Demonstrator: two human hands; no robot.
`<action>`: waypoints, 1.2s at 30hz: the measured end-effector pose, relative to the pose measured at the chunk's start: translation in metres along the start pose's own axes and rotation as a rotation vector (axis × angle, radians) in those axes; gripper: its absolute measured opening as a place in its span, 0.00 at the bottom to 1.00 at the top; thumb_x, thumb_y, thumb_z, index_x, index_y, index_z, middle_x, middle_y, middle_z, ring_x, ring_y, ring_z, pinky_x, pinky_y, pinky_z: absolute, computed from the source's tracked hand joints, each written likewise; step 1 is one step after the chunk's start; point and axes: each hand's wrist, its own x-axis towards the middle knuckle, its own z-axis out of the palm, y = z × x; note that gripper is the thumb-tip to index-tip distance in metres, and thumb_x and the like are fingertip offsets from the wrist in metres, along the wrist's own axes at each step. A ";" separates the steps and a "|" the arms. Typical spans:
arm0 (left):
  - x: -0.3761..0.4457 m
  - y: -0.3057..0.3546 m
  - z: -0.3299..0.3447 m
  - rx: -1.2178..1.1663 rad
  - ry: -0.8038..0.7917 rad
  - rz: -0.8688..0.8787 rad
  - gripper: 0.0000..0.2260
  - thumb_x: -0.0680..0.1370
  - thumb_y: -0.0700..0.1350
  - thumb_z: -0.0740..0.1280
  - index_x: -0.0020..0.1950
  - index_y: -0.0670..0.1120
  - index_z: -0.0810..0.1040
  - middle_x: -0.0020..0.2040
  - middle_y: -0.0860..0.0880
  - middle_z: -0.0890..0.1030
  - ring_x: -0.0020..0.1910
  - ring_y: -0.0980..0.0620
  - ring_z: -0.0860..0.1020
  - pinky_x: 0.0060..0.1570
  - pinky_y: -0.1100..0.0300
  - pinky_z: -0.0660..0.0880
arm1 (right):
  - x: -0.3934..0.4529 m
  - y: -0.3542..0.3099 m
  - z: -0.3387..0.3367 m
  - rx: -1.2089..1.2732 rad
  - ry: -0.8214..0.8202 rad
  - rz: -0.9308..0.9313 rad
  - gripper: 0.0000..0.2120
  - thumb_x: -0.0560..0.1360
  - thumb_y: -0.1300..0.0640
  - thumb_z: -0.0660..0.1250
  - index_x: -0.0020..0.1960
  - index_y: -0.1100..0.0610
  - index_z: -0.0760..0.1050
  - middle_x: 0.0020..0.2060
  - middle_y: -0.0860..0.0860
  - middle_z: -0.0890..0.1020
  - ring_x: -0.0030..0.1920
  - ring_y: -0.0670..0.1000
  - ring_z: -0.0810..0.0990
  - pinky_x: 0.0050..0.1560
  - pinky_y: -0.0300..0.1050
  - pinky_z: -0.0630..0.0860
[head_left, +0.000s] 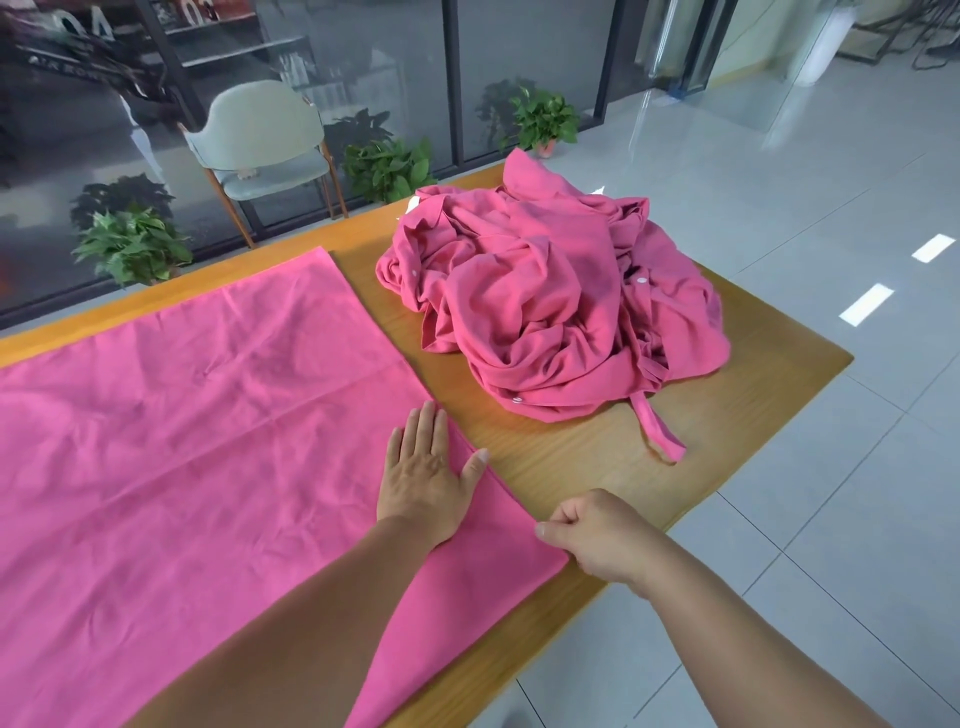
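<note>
A large pink cloth (208, 415) lies spread flat over the left part of the wooden table (571, 457). My left hand (428, 475) presses flat on it near its right edge, fingers straight. My right hand (597, 535) has its fingers curled and pinches that same edge of the pink cloth close to the near right corner. A crumpled heap of pink fabric (550, 301) with white snap buttons and a loose strap sits on the right part of the table, apart from both hands.
The table's right edge and near right corner lie close to my right hand, with grey tiled floor (831, 467) beyond. Behind the table stand a pale green chair (265, 145), several potted plants (132, 244) and a glass wall.
</note>
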 end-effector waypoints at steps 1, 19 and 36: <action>-0.001 0.000 0.000 -0.007 0.008 0.002 0.38 0.76 0.68 0.34 0.79 0.46 0.36 0.79 0.50 0.35 0.77 0.52 0.33 0.76 0.52 0.35 | -0.001 0.001 0.002 -0.034 0.026 -0.001 0.18 0.78 0.48 0.68 0.33 0.53 0.70 0.26 0.45 0.71 0.28 0.46 0.69 0.35 0.42 0.69; -0.061 -0.074 -0.012 -0.148 0.364 -0.141 0.33 0.78 0.58 0.36 0.80 0.44 0.53 0.80 0.49 0.48 0.77 0.55 0.40 0.76 0.55 0.36 | 0.005 -0.088 0.096 -0.482 0.418 -0.607 0.19 0.79 0.61 0.61 0.69 0.53 0.70 0.64 0.50 0.72 0.63 0.53 0.73 0.63 0.47 0.72; -0.160 -0.158 0.004 -0.051 0.103 -0.389 0.38 0.75 0.70 0.36 0.79 0.48 0.37 0.78 0.52 0.34 0.76 0.53 0.32 0.76 0.52 0.34 | 0.020 -0.034 0.127 -0.836 0.378 -0.305 0.44 0.71 0.28 0.23 0.78 0.55 0.32 0.78 0.50 0.37 0.79 0.49 0.37 0.78 0.50 0.37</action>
